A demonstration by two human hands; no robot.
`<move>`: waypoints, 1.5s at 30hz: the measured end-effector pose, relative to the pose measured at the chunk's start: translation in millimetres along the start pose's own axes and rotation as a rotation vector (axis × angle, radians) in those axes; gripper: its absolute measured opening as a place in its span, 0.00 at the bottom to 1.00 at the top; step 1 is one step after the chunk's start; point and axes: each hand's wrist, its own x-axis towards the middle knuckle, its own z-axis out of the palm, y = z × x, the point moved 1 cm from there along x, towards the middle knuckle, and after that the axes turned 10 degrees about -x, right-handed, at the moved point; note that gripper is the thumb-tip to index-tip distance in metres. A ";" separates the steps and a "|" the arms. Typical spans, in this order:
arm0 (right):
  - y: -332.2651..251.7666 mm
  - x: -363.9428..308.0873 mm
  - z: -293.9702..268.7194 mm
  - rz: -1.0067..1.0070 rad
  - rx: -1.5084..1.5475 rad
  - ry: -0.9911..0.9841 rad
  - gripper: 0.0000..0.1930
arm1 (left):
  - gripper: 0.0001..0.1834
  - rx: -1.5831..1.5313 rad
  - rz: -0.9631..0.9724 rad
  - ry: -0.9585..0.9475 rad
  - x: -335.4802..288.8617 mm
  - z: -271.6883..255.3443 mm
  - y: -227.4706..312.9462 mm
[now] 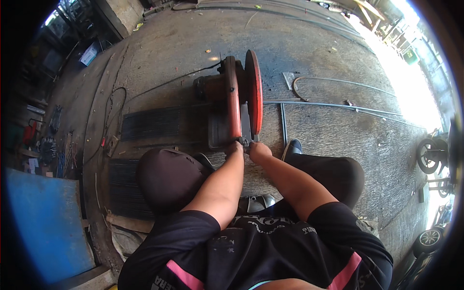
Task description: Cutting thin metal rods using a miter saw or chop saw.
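A red chop saw (pixel 233 108) stands on the floor in front of my bent knees. Its large red round guard (pixel 257 96) rises on the right side, and a dark base (pixel 217 130) shows at the left. My left hand (pixel 234 148) is closed at the near end of the saw, just below the red arm. Close beside it, my right hand (pixel 261 152) is closed near the lower edge of the round guard. Small metal parts (pixel 245 141) show between the hands. What the fingers grip is too small and partly hidden to name.
Long thin metal bars (pixel 338 104) run off to the right, and a short bar (pixel 283 121) lies near my right foot. Bundles of dark rods (pixel 150 124) lie at left. A cable (pixel 164 83) trails leftward. A blue sheet (pixel 48 217) and motorcycle wheels (pixel 430 238) flank me.
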 end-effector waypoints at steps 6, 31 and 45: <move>-18.9 -11.1 -29.4 -0.166 0.064 0.116 0.13 | 0.22 0.198 0.658 0.014 -71.7 -30.5 36.0; -43.3 64.5 -174.0 -0.115 0.281 0.689 0.34 | 0.26 0.321 0.866 -0.321 -144.9 -60.2 200.5; -72.7 257.0 -366.5 -0.005 -0.110 0.183 0.37 | 0.18 0.353 0.452 -0.875 -126.2 41.9 456.3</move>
